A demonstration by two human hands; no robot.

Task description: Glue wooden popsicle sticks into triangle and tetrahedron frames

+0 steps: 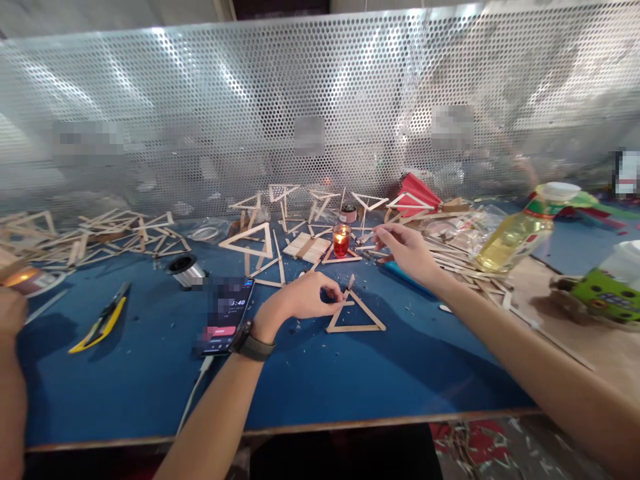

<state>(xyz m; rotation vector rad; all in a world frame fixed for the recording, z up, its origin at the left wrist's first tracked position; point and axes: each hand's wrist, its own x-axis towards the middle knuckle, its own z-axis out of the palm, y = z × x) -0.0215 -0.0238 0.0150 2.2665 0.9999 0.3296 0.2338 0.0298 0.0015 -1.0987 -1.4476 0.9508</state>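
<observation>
**Left hand [311, 295] at a pale triangle of wooden sticks [356, 328]**

Left thumb and index finger narrow to a pinch on the triangle's upper left side; it rests on the blue tabletop [310, 393], mostly right of those fingertips. The right hand's [404, 248] fingers are bent, their hold impossible to tell, a lit red glass candle [341, 245] left of them.

We see our left hand [313, 295] pinching the left side of a triangle [356, 328] on the blue counter [400, 380]. Our right hand [404, 247] hangs near a lit candle [342, 244]. A phone [229, 315] lies by our watch [255, 344], a cutter [103, 325] farther left, a bottle [517, 233] to the right.
</observation>
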